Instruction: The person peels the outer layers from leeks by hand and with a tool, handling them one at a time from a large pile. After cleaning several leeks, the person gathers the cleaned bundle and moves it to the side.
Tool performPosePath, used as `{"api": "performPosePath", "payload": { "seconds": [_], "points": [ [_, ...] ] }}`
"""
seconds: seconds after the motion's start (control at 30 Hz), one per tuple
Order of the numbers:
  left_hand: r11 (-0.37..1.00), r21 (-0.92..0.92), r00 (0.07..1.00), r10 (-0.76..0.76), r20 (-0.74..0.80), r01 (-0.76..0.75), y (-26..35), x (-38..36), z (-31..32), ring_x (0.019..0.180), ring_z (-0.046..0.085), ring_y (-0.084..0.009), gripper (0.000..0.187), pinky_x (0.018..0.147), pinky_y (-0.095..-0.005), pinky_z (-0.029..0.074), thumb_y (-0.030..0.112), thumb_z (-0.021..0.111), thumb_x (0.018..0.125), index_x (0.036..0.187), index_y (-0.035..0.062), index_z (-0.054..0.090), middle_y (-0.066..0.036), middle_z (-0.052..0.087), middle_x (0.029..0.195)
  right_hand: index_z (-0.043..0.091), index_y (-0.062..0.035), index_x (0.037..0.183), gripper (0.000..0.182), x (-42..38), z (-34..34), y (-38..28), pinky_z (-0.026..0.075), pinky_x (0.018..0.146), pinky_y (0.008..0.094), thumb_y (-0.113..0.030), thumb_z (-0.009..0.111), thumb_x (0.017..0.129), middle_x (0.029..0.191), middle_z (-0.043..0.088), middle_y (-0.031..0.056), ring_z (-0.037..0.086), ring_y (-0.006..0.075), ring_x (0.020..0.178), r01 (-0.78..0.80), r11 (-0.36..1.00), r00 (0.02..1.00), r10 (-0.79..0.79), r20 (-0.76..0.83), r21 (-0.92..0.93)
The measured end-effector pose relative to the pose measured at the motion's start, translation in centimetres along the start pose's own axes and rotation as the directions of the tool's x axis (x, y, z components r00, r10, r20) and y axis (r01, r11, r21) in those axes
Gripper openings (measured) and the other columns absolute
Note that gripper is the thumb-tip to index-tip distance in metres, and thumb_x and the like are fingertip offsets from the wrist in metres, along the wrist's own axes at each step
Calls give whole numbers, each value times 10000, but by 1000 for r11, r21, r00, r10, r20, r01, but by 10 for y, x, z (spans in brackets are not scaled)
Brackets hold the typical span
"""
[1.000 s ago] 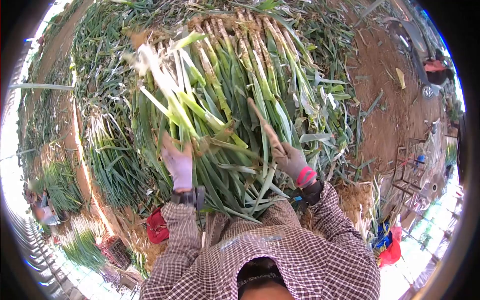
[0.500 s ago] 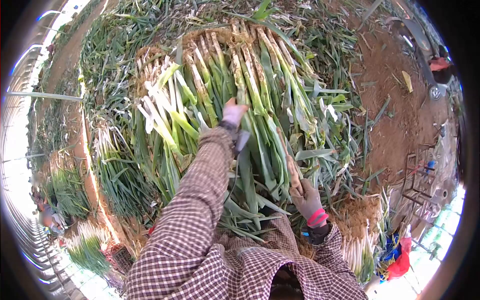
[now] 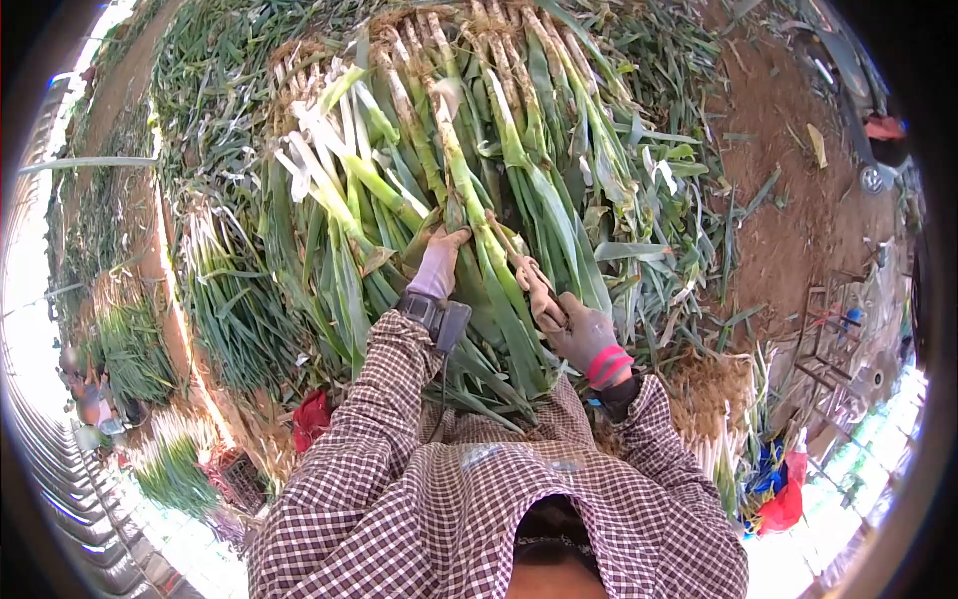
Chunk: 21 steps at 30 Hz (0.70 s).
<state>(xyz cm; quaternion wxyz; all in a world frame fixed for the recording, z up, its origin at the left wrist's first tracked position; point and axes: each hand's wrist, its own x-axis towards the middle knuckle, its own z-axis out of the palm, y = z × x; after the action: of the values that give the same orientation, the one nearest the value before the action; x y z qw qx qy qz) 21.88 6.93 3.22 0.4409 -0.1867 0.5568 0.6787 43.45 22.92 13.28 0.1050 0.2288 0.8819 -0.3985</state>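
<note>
My gloved left hand (image 3: 439,262) is closed on green leek leaves at the middle of the pile, a dark device strapped at its wrist. Just right of it, a long leek (image 3: 454,160) slants down past its fingers. My right hand (image 3: 587,337), in a grey glove with a pink band, grips a tan wrapped handle (image 3: 537,290), whose thin end points up and left across the leaves. Around both hands lie leeks with brown, rooty ends at the top (image 3: 504,55). Peeled leeks with white stems (image 3: 324,150) rest on the left of the pile.
Leek bundles (image 3: 235,299) stand at the left. Loose leaves (image 3: 230,80) cover the ground behind. Bare soil (image 3: 788,210) and a metal rack (image 3: 823,344) are at the right. A rooty bundle (image 3: 711,384) and a red cloth (image 3: 783,507) lie lower right.
My left hand has moved down and slightly left, and a leek near it now lies lower. My right hand has moved up and left with the wrapped handle.
</note>
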Motion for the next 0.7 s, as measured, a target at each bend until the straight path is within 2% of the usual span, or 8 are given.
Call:
{"api": "performPosePath", "payload": {
  "seconds": [0.1, 0.2, 0.23, 0.37, 0.53, 0.57, 0.67, 0.7],
  "points": [
    [997, -25, 996, -78, -34, 77, 6, -6, 0, 841, 681, -254, 323, 677, -383, 584, 160, 487, 983, 1265, 19, 552, -129, 666, 1073, 548, -70, 918, 416, 15, 1, -12, 488, 617, 513, -480, 613, 885, 729, 640, 217, 638, 428, 723, 27, 996, 1000, -25, 19, -86],
    [992, 4, 990, -123, -69, 124, -6, 12, -13, 809, 683, -259, 323, 683, -389, 585, 167, 496, 977, 1254, 12, 556, -135, 677, 1032, 547, -69, 919, 416, 37, 6, -16, 481, 614, 518, -478, 614, 882, 742, 631, 237, 626, 447, 725, 40, 995, 999, -39, 14, -90],
    [996, -9, 996, -88, -32, 88, -7, 11, -12, 785, 685, -267, 318, 684, -396, 587, 174, 502, 971, 1234, 7, 563, -140, 683, 993, 548, -68, 923, 420, 46, 8, -16, 484, 618, 516, -482, 611, 883, 748, 633, 239, 627, 448, 731, 42, 994, 999, -41, 15, -105],
    [997, -72, 999, -5, -47, 2, -2, -3, 0, 794, 686, -277, 343, 685, -405, 596, 143, 501, 967, 1287, 20, 512, -146, 673, 1033, 557, -61, 942, 458, 91, 13, -23, 493, 652, 526, -516, 574, 897, 775, 641, 250, 630, 466, 763, 39, 987, 999, -40, 1, -153],
    [998, -54, 999, 25, -47, -28, -11, 5, -7, 803, 685, -278, 359, 675, -410, 597, 112, 517, 961, 1311, 36, 499, -134, 671, 1049, 573, -39, 915, 470, 164, 20, -36, 491, 734, 519, -509, 555, 907, 842, 640, 281, 631, 460, 860, 54, 987, 998, -57, -17, -152],
    [997, -68, 999, 25, -40, -28, -11, 4, -7, 804, 685, -276, 359, 676, -409, 596, 111, 518, 960, 1311, 40, 502, -132, 671, 1048, 609, -39, 947, 482, 181, 21, -39, 492, 779, 510, -515, 544, 909, 890, 647, 290, 630, 453, 909, 46, 988, 999, -47, -1, -149],
    [993, -88, 996, 74, -43, -78, -22, 14, -13, 813, 681, -269, 346, 702, -405, 587, 87, 487, 959, 1300, 46, 524, -121, 675, 1035, 630, -14, 947, 511, 232, 25, -51, 507, 794, 499, -517, 554, 894, 913, 661, 291, 642, 456, 902, 31, 987, 997, -41, -60, -160],
    [990, -103, 994, 95, -48, -100, -27, 19, -14, 815, 681, -269, 343, 709, -407, 585, 82, 477, 959, 1297, 44, 528, -119, 676, 1032, 649, -4, 1010, 553, 250, 24, -57, 504, 844, 481, -534, 544, 889, 965, 666, 286, 643, 441, 955, -7, 989, 999, 1, -38, -147]
  ]
}}
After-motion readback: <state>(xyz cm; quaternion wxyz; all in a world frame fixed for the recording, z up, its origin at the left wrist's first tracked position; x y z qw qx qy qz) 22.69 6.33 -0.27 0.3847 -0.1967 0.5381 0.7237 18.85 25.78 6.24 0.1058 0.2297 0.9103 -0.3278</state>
